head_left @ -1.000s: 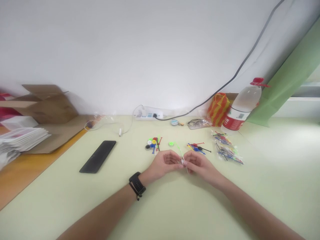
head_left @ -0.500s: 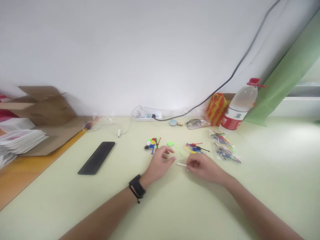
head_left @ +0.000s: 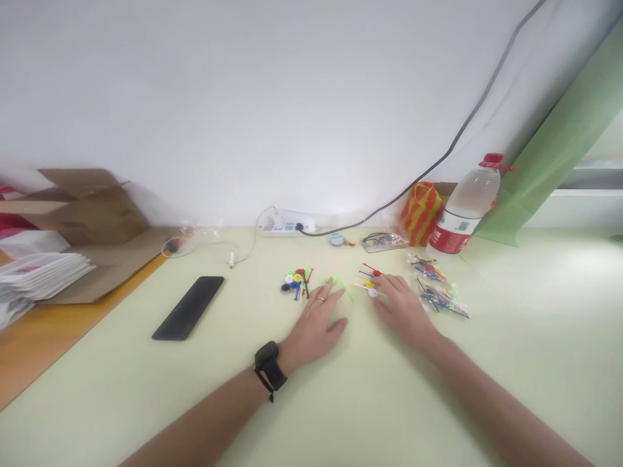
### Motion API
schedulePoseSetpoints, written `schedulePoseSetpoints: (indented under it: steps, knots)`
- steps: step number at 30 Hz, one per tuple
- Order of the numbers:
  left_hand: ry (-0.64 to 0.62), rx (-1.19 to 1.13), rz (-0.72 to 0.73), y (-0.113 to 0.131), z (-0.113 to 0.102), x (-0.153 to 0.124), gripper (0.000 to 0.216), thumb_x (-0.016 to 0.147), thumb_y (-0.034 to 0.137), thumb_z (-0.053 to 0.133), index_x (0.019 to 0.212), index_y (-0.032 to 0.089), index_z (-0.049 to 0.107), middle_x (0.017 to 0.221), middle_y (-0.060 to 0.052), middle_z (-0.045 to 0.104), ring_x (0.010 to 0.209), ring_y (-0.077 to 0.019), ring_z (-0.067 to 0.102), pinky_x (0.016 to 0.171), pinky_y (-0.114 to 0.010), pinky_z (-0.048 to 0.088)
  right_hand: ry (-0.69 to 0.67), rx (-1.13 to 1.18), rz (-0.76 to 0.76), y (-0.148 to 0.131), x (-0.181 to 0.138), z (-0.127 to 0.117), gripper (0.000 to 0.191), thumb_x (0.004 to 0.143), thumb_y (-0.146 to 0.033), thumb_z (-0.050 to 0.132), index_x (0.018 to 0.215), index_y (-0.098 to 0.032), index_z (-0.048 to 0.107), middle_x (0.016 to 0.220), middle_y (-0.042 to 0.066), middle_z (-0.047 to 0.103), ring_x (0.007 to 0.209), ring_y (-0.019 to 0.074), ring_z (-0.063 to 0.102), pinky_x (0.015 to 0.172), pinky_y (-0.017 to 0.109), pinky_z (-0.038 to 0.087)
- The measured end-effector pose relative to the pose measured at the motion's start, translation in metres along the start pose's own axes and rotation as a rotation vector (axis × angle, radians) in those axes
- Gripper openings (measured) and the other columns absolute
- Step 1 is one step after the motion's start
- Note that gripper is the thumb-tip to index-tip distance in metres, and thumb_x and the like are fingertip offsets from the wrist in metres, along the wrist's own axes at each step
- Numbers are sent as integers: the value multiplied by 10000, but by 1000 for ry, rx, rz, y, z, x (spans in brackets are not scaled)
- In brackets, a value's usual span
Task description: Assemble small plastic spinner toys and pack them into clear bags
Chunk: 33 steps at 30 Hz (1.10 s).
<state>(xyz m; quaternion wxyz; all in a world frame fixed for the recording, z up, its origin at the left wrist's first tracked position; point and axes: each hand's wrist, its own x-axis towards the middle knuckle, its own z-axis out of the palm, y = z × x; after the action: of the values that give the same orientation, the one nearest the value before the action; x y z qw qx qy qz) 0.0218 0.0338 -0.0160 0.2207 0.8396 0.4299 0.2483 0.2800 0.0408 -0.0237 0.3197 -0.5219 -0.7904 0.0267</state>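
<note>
My left hand [head_left: 315, 327] lies palm down with its fingers stretched out. Its fingertips reach a bright green plastic disc, mostly covered, beside a thin green stick [head_left: 346, 290]. My right hand [head_left: 403, 312] has thumb and forefinger apart at a white plastic stick with a round disc [head_left: 372, 292]. That white piece lies against a group of red, blue and yellow stick pieces [head_left: 370, 272], partly hidden by the fingers. Left of my left hand is a cluster of coloured discs [head_left: 290, 279] with several thin sticks [head_left: 305, 285] next to it.
Clear bags of coloured pieces [head_left: 442, 295] lie at right, before a large water bottle [head_left: 457, 220] and a striped bag [head_left: 421, 214]. A black phone-like slab [head_left: 189, 308] is at left. Behind are a power strip [head_left: 287, 225] and a cardboard box [head_left: 97, 207].
My right hand has moved forward, put the white piece beside the coloured group and loosened its fingers. My left hand has turned flatter, its fingertips now on the green disc.
</note>
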Motion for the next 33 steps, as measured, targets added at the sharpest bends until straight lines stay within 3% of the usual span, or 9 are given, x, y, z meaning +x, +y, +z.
schedulePoseSetpoints:
  steps: [7, 10, 13, 17, 21, 24, 27, 33]
  knots:
    - [6, 24, 46, -2, 2, -4, 565, 998, 365, 547, 1541, 262, 430, 1712, -104, 214, 1577, -358, 174, 1235, -601, 277, -192, 188, -137, -28, -8, 0, 316, 932, -232, 595, 1238, -253, 669, 1311, 125, 668, 1208, 318, 617, 1031, 503, 509]
    - [10, 45, 47, -2, 1, -4, 580, 1000, 378, 545, 1552, 258, 411, 1716, -107, 197, 1578, -361, 170, 1239, -604, 270, -245, 210, -134, -34, -8, 0, 274, 942, -230, 587, 1191, -239, 702, 1218, 123, 715, 1146, 312, 645, 996, 499, 530]
    - [-7, 64, 20, -2, 0, -3, 607, 998, 393, 549, 1565, 247, 390, 1718, -115, 186, 1579, -368, 160, 1239, -608, 266, -245, 250, -109, -35, -7, -2, 295, 946, -228, 590, 1224, -238, 688, 1162, 115, 731, 1095, 297, 664, 964, 482, 552]
    - [-3, 62, 48, -2, 0, -3, 620, 996, 410, 558, 1570, 255, 385, 1707, -119, 223, 1573, -362, 188, 1237, -594, 277, -207, 235, -151, -33, -7, -1, 458, 946, -253, 616, 1403, -257, 596, 1369, 120, 661, 1278, 324, 588, 1084, 531, 487]
    - [24, 67, 70, -2, 1, -4, 549, 980, 394, 585, 1504, 265, 487, 1686, -106, 288, 1555, -366, 232, 1224, -594, 297, -210, 221, -159, -31, -9, 5, 466, 970, -298, 605, 1433, -260, 575, 1419, 124, 633, 1334, 336, 555, 1134, 567, 440]
    - [72, 87, 87, 0, 1, -2, 368, 953, 360, 623, 1310, 274, 651, 1563, -93, 489, 1498, -356, 340, 1198, -582, 341, -210, 227, -136, -28, -10, 6, 477, 974, -315, 603, 1445, -257, 557, 1428, 129, 621, 1340, 336, 548, 1135, 567, 442]
    - [93, 64, 102, 4, -2, 0, 152, 936, 305, 639, 1061, 263, 713, 1291, -86, 677, 1334, -323, 509, 1122, -523, 428, -234, 222, -128, -27, -9, 4, 462, 971, -283, 592, 1431, -252, 559, 1419, 127, 618, 1329, 321, 549, 1127, 535, 457]
    - [2, 34, 177, 9, -9, 2, 143, 967, 199, 554, 959, 231, 693, 1043, -74, 706, 1051, -267, 610, 944, -428, 478, -271, 221, -128, -30, -6, 0, 362, 976, -248, 566, 1333, -252, 625, 1362, 121, 631, 1280, 311, 562, 1099, 514, 473]
